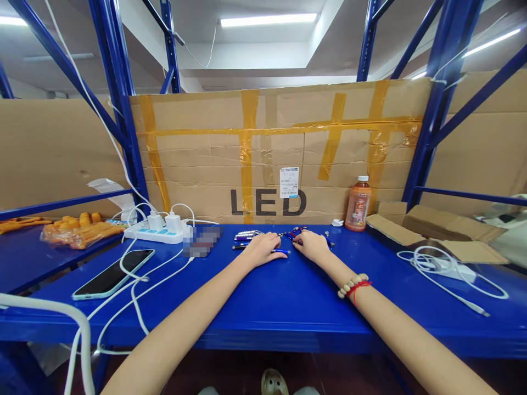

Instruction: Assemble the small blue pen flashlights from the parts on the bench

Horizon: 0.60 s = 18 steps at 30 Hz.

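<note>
Pens (246,237) and loose blue parts (293,233), far-centre of the blue worktop (263,307). The pens, incl. silver-coloured and dark ones, are laid roughly side by side, lengthwise L to R, prob. so that each can be reached w/o rolling away. The L hand (262,248) is set palm-down over their R ends, w/ fingers bent and thumb spread; a blue pen (280,252) is seen protruding near the thumb, perhaps steadied there, but whether it is gripped or merely covered can't be told. The R hand (312,246) is held w/ fingers curled down at the blue parts, approx. level w/ the L hand and apart from it; its fingertips are partly hidden, so a grip can't be confirmed. Both forearms are brought in from the near edge, presumably b/c the items lie toward the back. A cardboard panel (201,164) is stood behind, prob. as a stop for small pcs. The power strip (158,237) and smartphone (113,274) are kept L, the drink bottle (358,206) and white adapter w/ cable (459,270) R, seemingly so that the middle is left for handling.
</note>
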Each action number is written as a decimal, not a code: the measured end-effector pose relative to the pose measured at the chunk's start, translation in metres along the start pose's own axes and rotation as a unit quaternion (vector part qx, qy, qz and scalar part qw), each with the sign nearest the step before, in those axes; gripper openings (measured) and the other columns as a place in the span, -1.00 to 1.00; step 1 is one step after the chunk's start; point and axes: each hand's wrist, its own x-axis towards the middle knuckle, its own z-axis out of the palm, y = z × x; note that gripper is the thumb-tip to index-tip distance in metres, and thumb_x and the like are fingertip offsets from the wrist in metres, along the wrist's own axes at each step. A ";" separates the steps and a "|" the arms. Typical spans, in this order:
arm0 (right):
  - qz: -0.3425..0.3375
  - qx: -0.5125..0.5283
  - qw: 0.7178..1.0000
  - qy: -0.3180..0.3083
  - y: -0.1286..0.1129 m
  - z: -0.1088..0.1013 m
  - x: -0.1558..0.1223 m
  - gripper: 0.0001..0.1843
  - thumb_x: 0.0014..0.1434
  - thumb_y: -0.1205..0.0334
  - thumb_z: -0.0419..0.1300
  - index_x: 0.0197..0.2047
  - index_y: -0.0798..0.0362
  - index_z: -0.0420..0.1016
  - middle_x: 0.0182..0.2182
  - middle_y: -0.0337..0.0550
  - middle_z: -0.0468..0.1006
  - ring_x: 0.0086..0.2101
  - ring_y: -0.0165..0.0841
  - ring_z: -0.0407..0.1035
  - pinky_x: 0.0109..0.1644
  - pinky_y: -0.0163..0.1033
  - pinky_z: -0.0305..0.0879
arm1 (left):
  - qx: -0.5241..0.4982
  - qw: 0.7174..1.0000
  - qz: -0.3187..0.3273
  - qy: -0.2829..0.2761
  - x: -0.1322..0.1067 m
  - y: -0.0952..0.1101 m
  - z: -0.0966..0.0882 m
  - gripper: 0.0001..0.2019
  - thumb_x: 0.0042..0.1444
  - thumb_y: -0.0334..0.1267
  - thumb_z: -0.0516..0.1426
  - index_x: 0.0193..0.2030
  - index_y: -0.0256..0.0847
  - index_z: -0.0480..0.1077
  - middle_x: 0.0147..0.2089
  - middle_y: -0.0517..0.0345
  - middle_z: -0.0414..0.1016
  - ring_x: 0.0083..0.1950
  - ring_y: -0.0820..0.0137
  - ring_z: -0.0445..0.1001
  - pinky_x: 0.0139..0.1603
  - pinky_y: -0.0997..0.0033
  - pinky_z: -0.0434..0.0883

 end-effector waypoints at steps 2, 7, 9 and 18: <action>0.011 0.000 1.000 0.004 0.001 -0.001 0.000 -0.76 0.05 0.19 0.04 -0.27 -0.05 0.51 -0.21 -0.11 0.47 -0.21 -0.27 0.35 -0.29 -0.28 0.21 | 0.012 1.000 -0.017 0.002 0.000 0.000 0.002 -0.64 0.10 0.06 -0.10 -0.32 -0.23 0.24 -0.36 0.15 0.35 -0.31 0.41 0.34 -0.33 0.47 0.25; 0.053 0.001 0.999 0.005 0.005 0.002 0.001 -0.76 0.05 0.14 0.06 -0.29 0.00 0.51 -0.23 -0.08 0.47 -0.22 -0.27 0.35 -0.28 -0.27 0.22 | 0.054 0.998 -0.027 -0.004 -0.002 0.000 0.003 -0.74 0.17 -0.07 -0.11 -0.23 -0.21 0.21 -0.33 0.13 0.38 -0.27 0.38 0.35 -0.37 0.47 0.26; 0.040 0.006 0.999 0.008 0.006 0.003 0.001 -0.74 0.06 0.14 0.06 -0.24 0.00 0.49 -0.22 -0.08 0.47 -0.21 -0.26 0.35 -0.27 -0.25 0.22 | 0.064 0.998 -0.023 -0.002 -0.003 0.000 0.001 -0.81 0.19 -0.17 -0.11 -0.22 -0.22 0.21 -0.33 0.12 0.37 -0.25 0.37 0.33 -0.37 0.46 0.27; 0.000 0.026 0.999 0.020 0.004 0.003 0.001 -0.75 0.06 0.12 0.05 -0.24 -0.05 0.49 -0.27 -0.15 0.50 -0.23 -0.29 0.36 -0.31 -0.29 0.20 | 0.083 0.996 -0.004 0.010 -0.001 0.002 -0.004 -0.79 0.19 -0.39 -0.19 -0.18 -0.20 0.23 -0.26 0.09 0.29 -0.20 0.37 0.25 -0.32 0.45 0.30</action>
